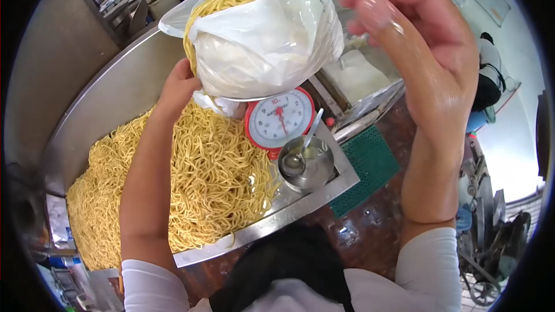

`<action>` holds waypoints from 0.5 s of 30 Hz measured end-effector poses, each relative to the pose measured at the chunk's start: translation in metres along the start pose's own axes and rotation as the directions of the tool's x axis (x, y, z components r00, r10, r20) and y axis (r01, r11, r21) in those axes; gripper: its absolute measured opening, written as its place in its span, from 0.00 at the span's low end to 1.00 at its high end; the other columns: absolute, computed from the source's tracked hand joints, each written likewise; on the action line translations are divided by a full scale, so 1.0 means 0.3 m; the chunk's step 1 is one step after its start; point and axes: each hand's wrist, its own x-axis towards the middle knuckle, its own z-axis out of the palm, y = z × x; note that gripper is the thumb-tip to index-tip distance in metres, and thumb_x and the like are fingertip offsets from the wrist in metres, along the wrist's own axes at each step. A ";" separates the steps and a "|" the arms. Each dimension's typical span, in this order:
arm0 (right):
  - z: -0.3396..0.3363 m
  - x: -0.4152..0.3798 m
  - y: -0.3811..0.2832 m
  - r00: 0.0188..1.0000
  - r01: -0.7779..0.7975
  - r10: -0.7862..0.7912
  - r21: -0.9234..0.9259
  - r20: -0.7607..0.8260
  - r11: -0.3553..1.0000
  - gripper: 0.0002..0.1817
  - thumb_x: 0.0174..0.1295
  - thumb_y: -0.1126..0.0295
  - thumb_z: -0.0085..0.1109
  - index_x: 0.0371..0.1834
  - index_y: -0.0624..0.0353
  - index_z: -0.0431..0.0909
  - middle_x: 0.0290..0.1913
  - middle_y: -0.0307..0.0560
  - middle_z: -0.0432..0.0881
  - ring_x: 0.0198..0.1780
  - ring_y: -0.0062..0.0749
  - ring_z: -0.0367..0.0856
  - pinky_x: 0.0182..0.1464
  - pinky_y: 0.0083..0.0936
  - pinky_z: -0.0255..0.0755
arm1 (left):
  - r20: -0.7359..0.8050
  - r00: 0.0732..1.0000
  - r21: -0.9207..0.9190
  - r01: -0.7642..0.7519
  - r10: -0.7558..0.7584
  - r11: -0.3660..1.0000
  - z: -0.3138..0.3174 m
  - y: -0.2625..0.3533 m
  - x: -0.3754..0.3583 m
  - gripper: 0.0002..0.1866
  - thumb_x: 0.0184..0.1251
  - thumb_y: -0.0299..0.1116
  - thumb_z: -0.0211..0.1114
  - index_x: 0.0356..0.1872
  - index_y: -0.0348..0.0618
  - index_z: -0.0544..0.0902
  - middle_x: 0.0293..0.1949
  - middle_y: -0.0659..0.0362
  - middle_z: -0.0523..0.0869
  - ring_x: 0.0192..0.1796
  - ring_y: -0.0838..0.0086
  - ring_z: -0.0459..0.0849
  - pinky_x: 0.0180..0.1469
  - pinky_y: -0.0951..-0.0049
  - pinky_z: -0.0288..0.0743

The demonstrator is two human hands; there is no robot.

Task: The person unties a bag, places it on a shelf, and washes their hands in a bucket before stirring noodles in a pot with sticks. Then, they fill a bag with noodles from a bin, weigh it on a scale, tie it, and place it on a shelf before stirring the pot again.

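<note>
A white plastic bag (260,40) with yellow noodles (228,1) at its open top rests on a red dial scale (280,117). At the bag's lower left edge, my left hand (178,89) has its fingers closed on something I cannot make out, either the bag's edge or noodles hanging from it. My right hand (425,40) is raised to the right of the bag, close to the camera, fingers curved and apart, holding nothing. Below the left hand lies a large heap of noodles (214,173) in a metal trough (115,98).
A metal bowl (306,164) with a ladle stands below the scale on the trough's corner. Right of it, a green mat (367,170) lies on the wet red floor. A metal tray (358,78) with white sheets sits behind. A person (489,75) is at the far right.
</note>
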 end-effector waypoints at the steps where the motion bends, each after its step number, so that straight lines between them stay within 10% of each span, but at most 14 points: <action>1: 0.010 0.031 0.017 0.998 0.066 -0.066 0.045 -0.002 0.997 0.17 0.64 0.69 0.63 0.54 0.65 0.80 0.48 0.47 0.85 0.43 0.25 0.83 0.46 0.22 0.75 | -0.003 1.000 -0.040 0.000 0.000 0.999 0.006 0.006 0.002 0.25 0.60 0.27 0.63 0.60 0.36 0.72 0.51 0.59 0.82 0.50 0.75 0.81 0.56 0.73 0.74; 9: 0.121 0.223 -0.032 0.914 0.257 -0.228 -0.044 0.335 0.966 0.14 0.65 0.64 0.63 0.47 0.64 0.83 0.34 0.44 0.85 0.34 0.22 0.83 0.37 0.20 0.76 | -0.069 0.964 -0.215 0.237 -0.257 0.947 -0.036 0.001 -0.034 0.14 0.65 0.32 0.60 0.51 0.43 0.78 0.36 0.63 0.82 0.35 0.78 0.80 0.46 0.74 0.78; 13: 0.203 0.391 0.042 0.790 -0.012 -0.114 0.201 0.602 0.979 0.15 0.64 0.63 0.63 0.47 0.61 0.83 0.34 0.45 0.85 0.35 0.25 0.83 0.40 0.22 0.77 | -0.160 0.950 0.005 0.271 -0.267 0.963 -0.071 0.155 -0.068 0.12 0.66 0.43 0.64 0.35 0.47 0.78 0.24 0.66 0.75 0.20 0.82 0.69 0.24 0.78 0.66; 15: 0.304 0.422 0.084 0.804 0.399 -0.254 -0.172 0.537 0.901 0.19 0.60 0.66 0.66 0.53 0.62 0.80 0.45 0.45 0.85 0.44 0.24 0.83 0.43 0.23 0.77 | -0.292 0.942 0.076 0.197 -0.167 0.978 -0.087 0.310 -0.073 0.20 0.66 0.52 0.66 0.25 0.48 0.75 0.17 0.70 0.70 0.14 0.84 0.62 0.18 0.78 0.54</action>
